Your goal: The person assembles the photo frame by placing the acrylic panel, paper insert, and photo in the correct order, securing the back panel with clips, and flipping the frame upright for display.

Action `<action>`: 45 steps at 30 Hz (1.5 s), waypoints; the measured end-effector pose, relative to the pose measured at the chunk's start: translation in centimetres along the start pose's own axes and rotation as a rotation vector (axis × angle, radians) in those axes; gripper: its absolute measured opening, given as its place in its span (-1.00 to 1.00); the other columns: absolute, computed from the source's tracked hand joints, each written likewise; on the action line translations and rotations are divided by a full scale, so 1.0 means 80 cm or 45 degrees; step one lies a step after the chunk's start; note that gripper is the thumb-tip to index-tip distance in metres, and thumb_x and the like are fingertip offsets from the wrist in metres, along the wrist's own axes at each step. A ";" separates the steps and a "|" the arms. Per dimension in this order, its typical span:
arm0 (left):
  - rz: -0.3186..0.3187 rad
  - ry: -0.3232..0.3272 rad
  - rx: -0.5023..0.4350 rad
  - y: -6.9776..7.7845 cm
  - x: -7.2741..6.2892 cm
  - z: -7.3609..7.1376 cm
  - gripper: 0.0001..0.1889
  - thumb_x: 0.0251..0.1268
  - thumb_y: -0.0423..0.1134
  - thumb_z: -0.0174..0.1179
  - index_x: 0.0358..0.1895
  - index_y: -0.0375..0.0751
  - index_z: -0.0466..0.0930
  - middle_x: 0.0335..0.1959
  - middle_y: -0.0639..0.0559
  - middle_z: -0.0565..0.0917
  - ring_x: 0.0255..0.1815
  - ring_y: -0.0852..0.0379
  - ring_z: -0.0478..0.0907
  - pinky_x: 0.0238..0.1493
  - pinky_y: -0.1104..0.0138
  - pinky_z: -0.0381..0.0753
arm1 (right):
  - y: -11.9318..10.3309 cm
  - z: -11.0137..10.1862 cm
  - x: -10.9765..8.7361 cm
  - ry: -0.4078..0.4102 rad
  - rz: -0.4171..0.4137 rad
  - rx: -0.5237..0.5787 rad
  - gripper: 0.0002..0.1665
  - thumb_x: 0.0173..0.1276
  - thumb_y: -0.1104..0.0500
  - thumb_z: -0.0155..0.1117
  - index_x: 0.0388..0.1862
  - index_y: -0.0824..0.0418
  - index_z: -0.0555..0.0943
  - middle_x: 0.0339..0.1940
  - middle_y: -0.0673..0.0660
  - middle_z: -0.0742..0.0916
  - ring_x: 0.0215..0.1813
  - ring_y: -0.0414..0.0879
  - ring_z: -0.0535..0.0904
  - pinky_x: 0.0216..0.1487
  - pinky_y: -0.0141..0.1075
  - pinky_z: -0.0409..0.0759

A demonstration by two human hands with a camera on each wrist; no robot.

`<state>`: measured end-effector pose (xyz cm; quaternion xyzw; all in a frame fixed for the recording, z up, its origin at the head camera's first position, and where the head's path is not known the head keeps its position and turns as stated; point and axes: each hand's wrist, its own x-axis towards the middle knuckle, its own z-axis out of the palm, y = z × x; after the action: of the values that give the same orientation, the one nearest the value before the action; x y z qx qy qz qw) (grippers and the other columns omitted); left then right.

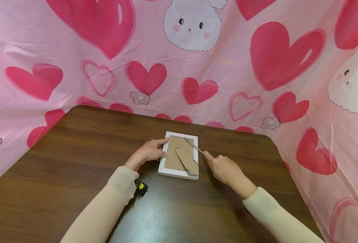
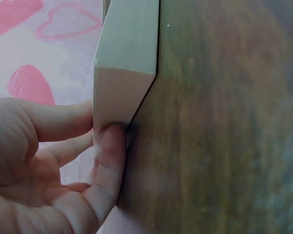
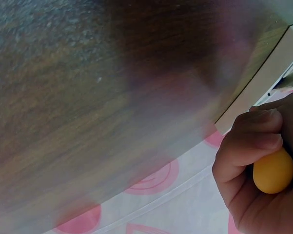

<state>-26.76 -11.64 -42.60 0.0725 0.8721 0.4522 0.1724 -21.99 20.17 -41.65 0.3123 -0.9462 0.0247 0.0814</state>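
Observation:
A white picture frame (image 1: 163,170) lies back side up on the table, with a brown backing board (image 1: 174,160) in it. The board's lower right corner overlaps the frame's edge, and a narrow stand leg shows on the board. My left hand (image 1: 150,150) holds the frame's left side; in the left wrist view its fingers (image 2: 112,151) touch the white edge. My right hand (image 1: 226,168) grips a tool with a long thin metal shaft (image 1: 195,147), its tip at the board's upper edge. The tool's rounded yellow handle end (image 3: 273,171) shows in the right wrist view; its exact kind is unclear.
The brown wooden table (image 1: 91,145) extends around the frame. A pink cloth (image 1: 154,54) with hearts hangs behind and along both sides of the table. A black device with a yellow mark (image 1: 141,186) sits at the left wrist.

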 end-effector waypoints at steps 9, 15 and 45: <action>0.005 0.002 -0.003 0.001 -0.001 -0.001 -0.23 0.42 -0.26 0.35 0.66 0.02 0.29 -0.20 -0.16 0.56 -0.39 0.03 0.55 -0.28 0.30 0.53 | -0.002 0.003 -0.001 0.029 -0.012 -0.037 -0.60 0.50 0.30 0.36 0.24 0.26 0.51 -0.77 0.04 0.42 -0.75 -0.17 0.32 -0.76 -0.32 0.35; 0.011 -0.001 -0.005 0.000 0.000 0.000 -0.23 0.42 -0.25 0.35 0.66 0.01 0.28 -0.20 -0.16 0.58 -0.39 0.03 0.56 -0.28 0.30 0.54 | -0.001 0.006 -0.001 -0.001 0.013 -0.047 -0.59 0.51 0.28 0.35 0.27 0.25 0.51 -0.75 0.05 0.45 -0.74 -0.16 0.33 -0.75 -0.30 0.37; 0.022 -0.012 -0.019 -0.002 0.002 -0.002 -0.23 0.43 -0.26 0.35 0.66 -0.01 0.28 -0.19 -0.16 0.58 -0.35 0.04 0.57 -0.26 0.32 0.59 | -0.009 0.005 0.000 0.026 0.017 -0.193 -0.57 0.48 0.33 0.35 0.28 0.27 0.52 -0.73 0.16 0.52 -0.73 0.02 0.49 -0.74 -0.13 0.51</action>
<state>-26.96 -11.77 -42.70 0.0809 0.8672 0.4599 0.1729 -21.64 19.52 -42.07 0.2985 -0.9466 -0.0433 0.1142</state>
